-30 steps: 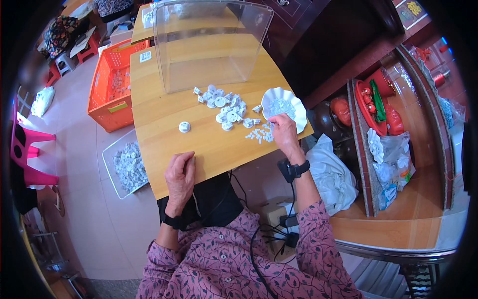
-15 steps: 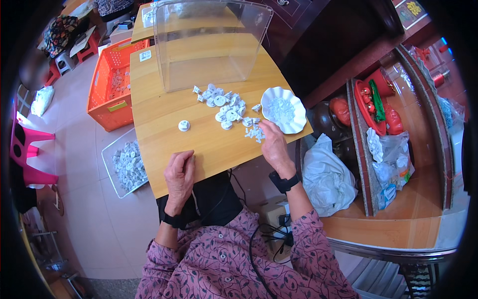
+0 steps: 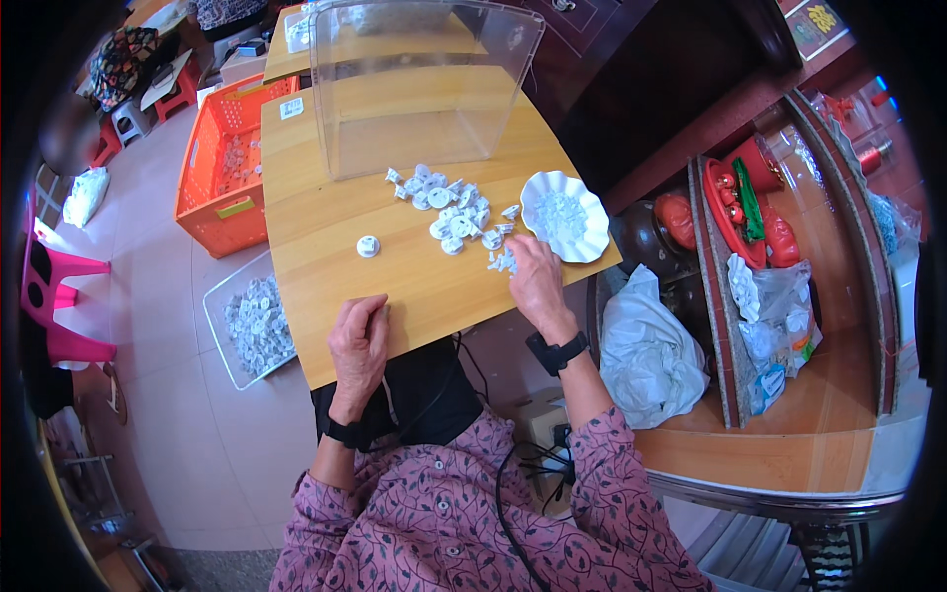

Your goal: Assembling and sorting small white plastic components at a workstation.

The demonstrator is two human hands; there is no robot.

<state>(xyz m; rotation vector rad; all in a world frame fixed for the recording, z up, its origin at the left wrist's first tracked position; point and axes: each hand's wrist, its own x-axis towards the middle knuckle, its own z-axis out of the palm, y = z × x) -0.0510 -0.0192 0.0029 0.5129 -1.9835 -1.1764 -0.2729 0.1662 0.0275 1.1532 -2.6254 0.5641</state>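
Note:
My left hand (image 3: 359, 343) rests at the near edge of the wooden table (image 3: 316, 286), fingers curled together; anything inside them is hidden. My right hand (image 3: 538, 288) reaches down at the small white plastic pieces (image 3: 501, 260), its fingertips bunched over them and covering part of that little heap. Just beyond it stands a white scalloped dish (image 3: 596, 219) with small clear pieces in it. A pile of round white plastic parts (image 3: 458, 219) lies at mid-table. One more round white part (image 3: 368, 246) sits alone to the left.
A clear plastic bin (image 3: 414, 109) stands at the table's far side. On the floor to the left are an orange crate (image 3: 222, 222) and a white-rimmed basket (image 3: 229, 360) of white parts. A shelf (image 3: 725, 345) and a white bag (image 3: 651, 345) flank the right side.
My right hand has shifted slightly nearer and its fingers now cover more of the small white pieces. My left hand stays in nearly the same place.

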